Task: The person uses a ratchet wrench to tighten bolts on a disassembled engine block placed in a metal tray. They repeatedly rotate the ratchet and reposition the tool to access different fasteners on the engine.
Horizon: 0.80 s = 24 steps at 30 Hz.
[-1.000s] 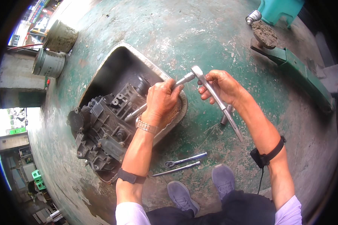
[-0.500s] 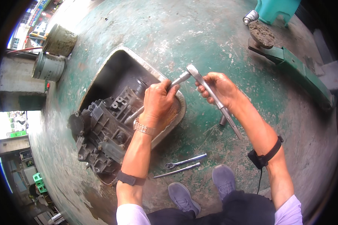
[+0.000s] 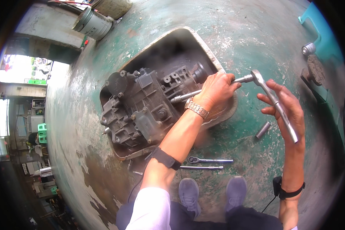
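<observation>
Gripping the extension bar, the left hand was curled around it, the gearbox to its left; the right hand had fingers spread behind the ratchet.

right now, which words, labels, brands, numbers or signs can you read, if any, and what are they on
None can be read.
Grey bucket: dark print on its side, too small and blurred to read.
Green panel at the bright opening: any lettering is too small to make out.
Raised ratchet wrench and metal housing: no readable markings.
</observation>
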Each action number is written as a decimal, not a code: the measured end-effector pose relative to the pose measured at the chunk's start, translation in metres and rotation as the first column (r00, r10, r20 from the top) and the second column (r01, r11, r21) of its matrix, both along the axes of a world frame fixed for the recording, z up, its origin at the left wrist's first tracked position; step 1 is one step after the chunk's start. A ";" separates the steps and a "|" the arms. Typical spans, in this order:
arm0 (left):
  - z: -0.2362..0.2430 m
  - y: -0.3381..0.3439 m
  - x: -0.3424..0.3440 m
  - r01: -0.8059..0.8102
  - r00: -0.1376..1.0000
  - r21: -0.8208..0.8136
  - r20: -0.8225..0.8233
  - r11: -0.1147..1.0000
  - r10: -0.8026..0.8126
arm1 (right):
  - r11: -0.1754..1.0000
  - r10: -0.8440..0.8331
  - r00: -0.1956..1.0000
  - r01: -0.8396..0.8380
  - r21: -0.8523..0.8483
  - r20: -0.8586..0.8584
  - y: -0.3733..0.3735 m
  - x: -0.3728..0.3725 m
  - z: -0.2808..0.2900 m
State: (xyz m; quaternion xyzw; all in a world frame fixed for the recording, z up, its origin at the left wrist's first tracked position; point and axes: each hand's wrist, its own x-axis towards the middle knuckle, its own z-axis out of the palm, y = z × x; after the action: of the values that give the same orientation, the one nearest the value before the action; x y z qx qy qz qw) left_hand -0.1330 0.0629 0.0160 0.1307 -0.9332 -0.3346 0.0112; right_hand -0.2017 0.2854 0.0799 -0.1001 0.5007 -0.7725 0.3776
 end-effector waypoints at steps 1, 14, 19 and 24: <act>0.000 -0.001 -0.001 -0.004 1.000 0.029 0.009 1.000 0.003 | 1.000 0.019 0.996 -0.020 -0.011 -0.083 -0.001 -0.002 0.004; 0.002 -0.004 0.004 -0.029 0.991 0.054 -0.132 0.998 0.036 | 0.977 0.082 0.708 0.082 0.197 -0.701 -0.057 0.004 0.033; 0.003 -0.007 0.000 0.008 1.000 0.046 0.000 0.999 -0.009 | 0.973 0.104 0.685 0.080 0.216 -0.721 -0.032 0.014 0.029; -0.001 -0.004 0.003 0.045 0.990 -0.045 -0.134 0.998 -0.050 | 0.974 0.048 0.631 0.140 0.175 -0.774 -0.009 0.022 0.015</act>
State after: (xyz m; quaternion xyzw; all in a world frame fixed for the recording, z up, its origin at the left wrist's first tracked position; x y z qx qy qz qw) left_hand -0.1303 0.0588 0.0146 0.0852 -0.9400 -0.3230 0.0691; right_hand -0.1795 0.2766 0.0952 -0.3664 0.6982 -0.6041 0.1152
